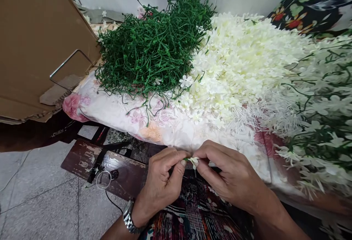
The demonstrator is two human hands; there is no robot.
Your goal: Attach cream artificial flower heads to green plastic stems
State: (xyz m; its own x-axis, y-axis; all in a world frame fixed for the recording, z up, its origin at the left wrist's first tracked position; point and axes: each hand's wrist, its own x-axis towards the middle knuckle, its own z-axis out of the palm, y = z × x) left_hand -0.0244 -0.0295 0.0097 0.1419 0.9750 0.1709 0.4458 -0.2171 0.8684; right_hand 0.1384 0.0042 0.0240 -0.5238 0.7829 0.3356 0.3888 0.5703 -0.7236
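Observation:
Above my lap my two hands meet, fingertips almost touching. My left hand [167, 174], with a metal watch [129, 216] on its wrist, pinches a short green plastic stem [187, 159]. Between the thumb and forefinger of my right hand [222, 174] is a small white artificial flower [194, 161], its petals partly covered by the fingers. Flower and stem meet in the gap between the hands; whether they are joined I cannot tell. Just beyond lies a heap of green plastic stems [154, 45], and right of it a pile of loose white petals [242, 60].
A floral cloth [176, 133] covers the work surface. Thin white stamen-like pieces [264, 113] lie before the petals. Assembled white flower sprays [327, 122] fill the right side. A cardboard box [41, 42] stands left, above a brown wooden board [121, 168].

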